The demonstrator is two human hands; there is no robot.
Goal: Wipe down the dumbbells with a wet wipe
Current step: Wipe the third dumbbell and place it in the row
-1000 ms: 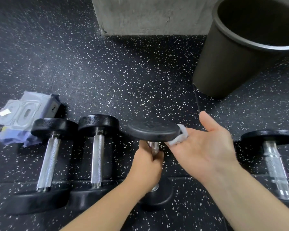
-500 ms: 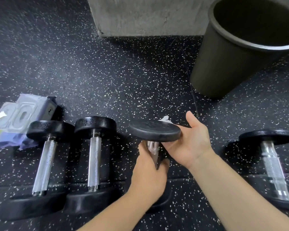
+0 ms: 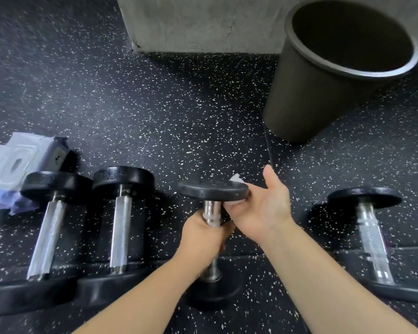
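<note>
Wiping of the far head is the step in hand, I judge. My left hand (image 3: pixel 203 239) grips the chrome handle (image 3: pixel 211 210) of the third dumbbell (image 3: pixel 212 190) in the row on the speckled floor (image 3: pixel 179 116). My right hand (image 3: pixel 261 208) cups the head's rim, fingers curled beneath and pressing the wet wipe (image 3: pixel 237 178) against it. Next I'd sweep round the rim, then do the handle.

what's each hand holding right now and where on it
Left hand grips the dumbbell by its chrome handle, just below the far head. Right hand holds a wipe against that head's rim, fingers curled under it.
</note>
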